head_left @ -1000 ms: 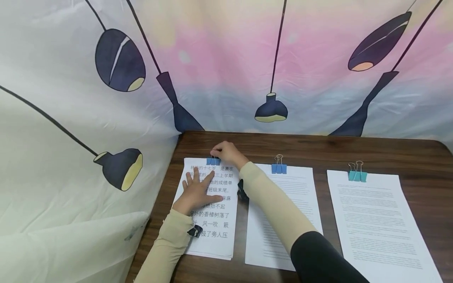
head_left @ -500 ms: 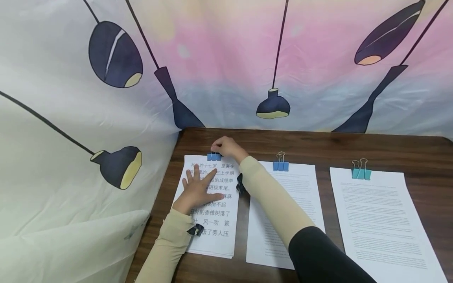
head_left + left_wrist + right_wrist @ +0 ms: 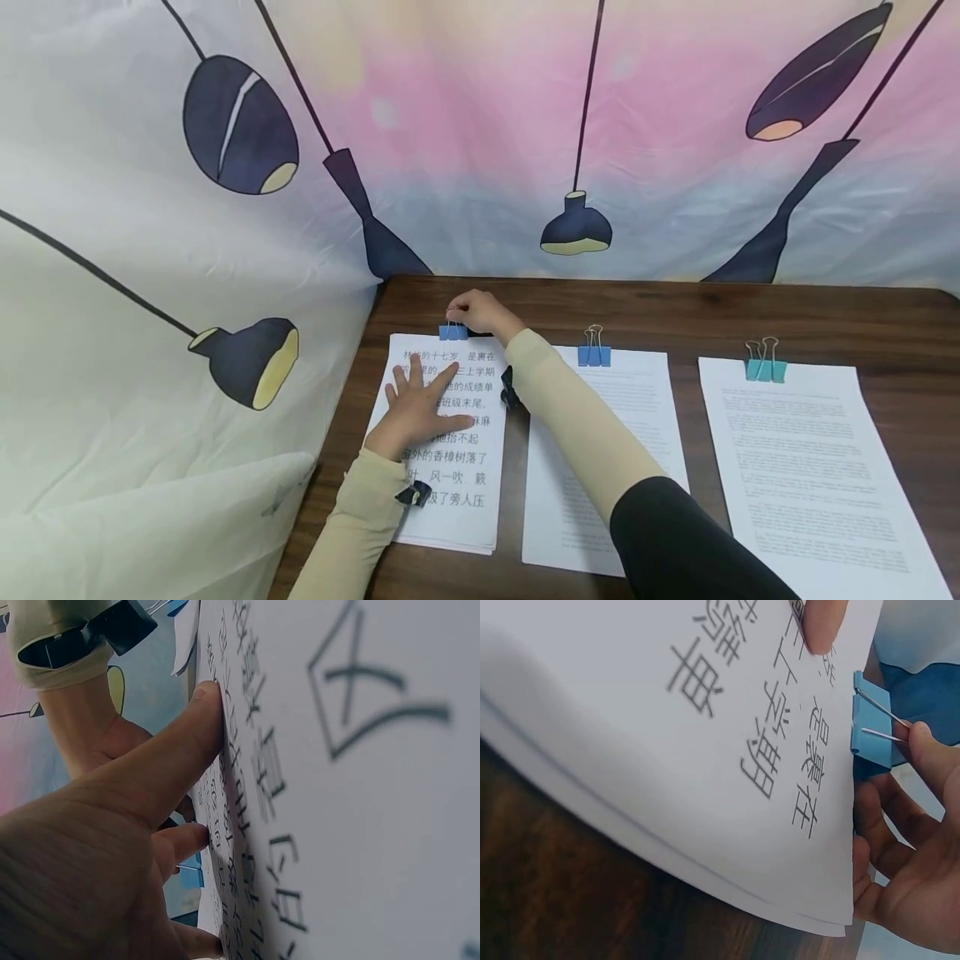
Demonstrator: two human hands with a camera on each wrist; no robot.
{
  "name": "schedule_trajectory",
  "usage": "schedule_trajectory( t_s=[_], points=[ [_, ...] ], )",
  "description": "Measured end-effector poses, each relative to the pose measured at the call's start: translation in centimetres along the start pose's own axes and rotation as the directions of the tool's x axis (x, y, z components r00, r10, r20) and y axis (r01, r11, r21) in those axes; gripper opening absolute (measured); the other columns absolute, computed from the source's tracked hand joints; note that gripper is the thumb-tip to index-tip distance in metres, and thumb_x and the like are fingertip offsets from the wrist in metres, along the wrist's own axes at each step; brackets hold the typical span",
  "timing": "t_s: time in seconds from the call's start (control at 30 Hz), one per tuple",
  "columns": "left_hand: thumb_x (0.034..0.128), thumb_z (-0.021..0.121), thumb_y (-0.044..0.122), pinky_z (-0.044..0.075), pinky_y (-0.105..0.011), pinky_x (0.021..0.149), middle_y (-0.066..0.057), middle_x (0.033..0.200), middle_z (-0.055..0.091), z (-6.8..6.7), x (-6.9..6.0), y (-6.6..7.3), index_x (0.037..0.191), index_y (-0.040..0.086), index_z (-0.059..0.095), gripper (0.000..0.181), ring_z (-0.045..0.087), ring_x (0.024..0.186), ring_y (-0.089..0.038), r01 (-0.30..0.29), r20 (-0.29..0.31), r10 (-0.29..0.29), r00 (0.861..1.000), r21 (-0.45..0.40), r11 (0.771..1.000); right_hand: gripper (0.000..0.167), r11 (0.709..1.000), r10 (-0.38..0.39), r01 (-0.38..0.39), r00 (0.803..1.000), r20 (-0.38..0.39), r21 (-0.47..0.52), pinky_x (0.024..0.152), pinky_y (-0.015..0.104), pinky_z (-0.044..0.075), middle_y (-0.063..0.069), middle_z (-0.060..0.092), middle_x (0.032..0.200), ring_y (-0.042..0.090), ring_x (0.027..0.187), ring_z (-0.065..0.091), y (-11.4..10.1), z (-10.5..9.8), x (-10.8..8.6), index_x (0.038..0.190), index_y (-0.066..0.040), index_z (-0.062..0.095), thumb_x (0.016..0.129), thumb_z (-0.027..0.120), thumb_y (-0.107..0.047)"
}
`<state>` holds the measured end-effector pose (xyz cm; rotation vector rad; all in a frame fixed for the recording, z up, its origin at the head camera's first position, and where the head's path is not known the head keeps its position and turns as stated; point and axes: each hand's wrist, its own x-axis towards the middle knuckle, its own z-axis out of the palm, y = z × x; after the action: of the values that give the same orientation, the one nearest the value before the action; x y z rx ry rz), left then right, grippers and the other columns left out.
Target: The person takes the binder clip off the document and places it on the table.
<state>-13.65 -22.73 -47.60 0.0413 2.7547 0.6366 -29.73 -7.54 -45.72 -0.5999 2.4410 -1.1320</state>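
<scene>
A stack of printed paper lies at the left of the table, with large characters on its top sheet. My left hand rests on it, fingers spread; in the left wrist view its thumb touches the page. At the stack's top edge, my right hand pinches the wire handles of a blue binder clip. The right wrist view shows the clip's blue body right at the paper's edge, with thumb and finger on the wires. Whether any sheet is still between its jaws I cannot tell.
A second paper stack with a blue binder clip lies in the middle, partly under my right arm. Further right is a third stack with a teal clip. A printed curtain hangs behind the wooden table.
The blue clip in my right hand has shifted away from me, from overlapping the top sheet to the stack's edge. My left hand stays in place on the page.
</scene>
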Motion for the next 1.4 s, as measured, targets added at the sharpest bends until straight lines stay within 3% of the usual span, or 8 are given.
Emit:
schedule_trajectory(
  t_s=[0.27,0.43,0.7,0.83,0.93,1.07,1.17,1.4],
  points=[
    [0.0814,0.087,0.055,-0.002,-0.078,0.117,-0.034,0.170,-0.012,0.2,0.1,0.0,0.165,0.023,0.039,0.102,-0.019,0.150,-0.062,0.007,-0.010,-0.008,1.000,-0.024,1.000,0.028,1.000,0.015,-0.016,0.998,-0.068,-0.007,0.090,0.036,0.048,0.009,0.069,0.119,0.020,0.094,0.057,0.4,-0.1,0.5,0.129,-0.009,0.072,0.112,0.055,-0.024],
    [0.0814,0.088,0.054,-0.003,-0.079,0.116,-0.034,0.169,-0.012,0.0,0.2,0.0,0.166,0.023,0.038,0.103,-0.020,0.150,-0.063,0.003,-0.007,-0.004,1.000,-0.023,1.000,0.027,1.000,0.012,-0.012,0.998,-0.069,0.000,0.084,0.035,0.045,0.011,0.067,0.109,0.020,0.084,0.052,0.6,-0.1,0.9,0.125,-0.008,0.072,0.112,0.053,-0.024],
    [0.0840,0.085,0.054,-0.006,-0.079,0.115,-0.034,0.169,-0.015,-0.1,0.3,0.1,0.167,0.022,0.034,0.102,-0.023,0.149,-0.062,-0.020,-0.011,0.019,1.000,-0.025,0.999,0.041,0.993,0.018,-0.008,0.996,-0.085,0.119,0.105,0.044,0.048,0.017,0.058,0.144,0.031,0.128,0.057,0.9,-0.5,0.5,0.145,-0.003,0.056,0.112,0.055,-0.028],
    [0.0841,0.085,0.055,-0.007,-0.079,0.116,-0.034,0.169,-0.017,0.0,0.2,0.0,0.167,0.022,0.034,0.102,-0.024,0.149,-0.062,-0.013,0.003,0.013,1.000,-0.021,1.000,0.047,0.987,0.045,-0.030,0.995,-0.089,0.159,0.105,0.046,0.048,0.018,0.053,0.150,0.034,0.132,0.056,1.0,-1.1,-0.6,0.150,-0.004,0.052,0.111,0.056,-0.031],
    [0.0834,0.085,0.055,-0.008,-0.079,0.115,-0.035,0.168,-0.017,0.0,0.2,-0.1,0.167,0.022,0.034,0.103,-0.024,0.149,-0.062,-0.006,0.001,0.006,1.000,-0.014,1.000,0.049,0.988,0.011,0.001,0.997,-0.079,0.154,0.107,0.047,0.047,0.016,0.053,0.152,0.033,0.135,0.054,1.0,-2.1,-1.6,0.152,-0.004,0.052,0.111,0.056,-0.032],
    [0.0825,0.086,0.055,-0.009,-0.077,0.116,-0.032,0.170,-0.016,0.1,0.3,-0.3,0.166,0.022,0.035,0.103,-0.024,0.150,-0.060,-0.019,-0.029,0.018,0.999,-0.025,0.999,0.049,0.991,-0.084,0.090,0.994,-0.071,0.099,0.113,0.047,0.042,0.015,0.056,0.150,0.033,0.139,0.052,0.6,-4.7,-4.0,0.150,-0.004,0.055,0.110,0.057,-0.032],
    [0.0839,0.082,0.059,-0.010,-0.075,0.118,-0.026,0.172,-0.017,0.5,0.1,-0.5,0.167,0.024,0.034,0.102,-0.024,0.153,-0.055,-0.040,-0.053,0.039,0.998,-0.025,0.999,0.048,0.986,-0.148,0.153,0.986,-0.076,0.064,0.115,0.048,0.041,0.015,0.058,0.148,0.033,0.140,0.052,0.8,-6.7,-7.2,0.148,-0.004,0.057,0.110,0.058,-0.033],
    [0.0873,0.072,0.068,-0.010,-0.073,0.119,-0.022,0.174,-0.014,0.9,-1.1,-0.8,0.167,0.023,0.033,0.100,-0.021,0.155,-0.052,-0.072,-0.078,0.071,0.994,-0.010,0.997,0.045,0.978,-0.206,0.209,0.974,-0.094,0.023,0.114,0.058,0.040,0.018,0.059,0.148,0.038,0.141,0.050,4.6,-9.9,-15.3,0.144,-0.002,0.059,0.109,0.060,-0.029]
  ],
)
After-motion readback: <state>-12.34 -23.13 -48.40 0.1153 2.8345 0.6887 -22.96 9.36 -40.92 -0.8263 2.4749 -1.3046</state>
